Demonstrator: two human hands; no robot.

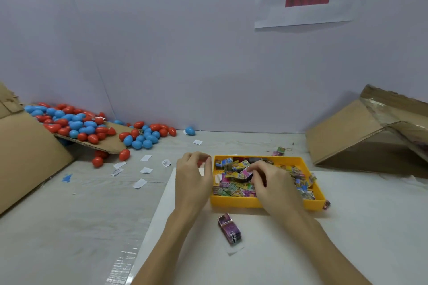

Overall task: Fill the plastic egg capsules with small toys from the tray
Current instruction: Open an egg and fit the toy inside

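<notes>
I see my right hand [268, 180] inside the yellow tray [266, 202], fingers pinching one small toy packet [240, 174] from the pile. My left hand [193, 174] is just left of the tray w/ fingers curled; something red shows behind them, cannot tell what. One purple packet [229, 229] lies btw my forearms. Red and blue eggs [76, 125] lie far left of the left hand.
</notes>
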